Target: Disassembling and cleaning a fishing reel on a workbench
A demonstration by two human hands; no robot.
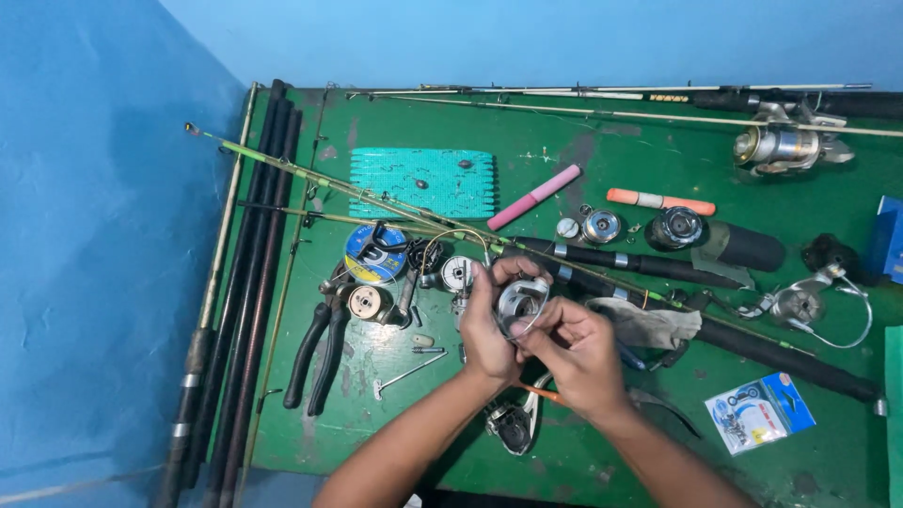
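Hands meet at the centre of the frame over a green table (pixel 583 452). The left hand (pixel 486 331) and the right hand (pixel 576 350) both clasp a silver spool (pixel 520 301), fingers closed on it from either side, the left thumb and fingers wrapped round its left rim and the right fingertips pinching its lower right edge. The spool is held above the table, its round open face turned up toward the camera and tilted slightly to the upper right, so its axis runs roughly away from the table. Just below the hands lies a reel body (pixel 513 425) with an orange-tipped tool (pixel 538 391) near it. Left of the hands lie black pliers (pixel 318 353), a line spool (pixel 373 254) and small metal parts. A teal mat (pixel 423 182) sits at upper centre, with a pink stick (pixel 534 198) to its right. Dark rods (pixel 246 282) run along the left edge, top to bottom. At the upper right a spinning reel (pixel 785 143) rests on a rod, and a hook packet (pixel 758 412) lies at lower right.
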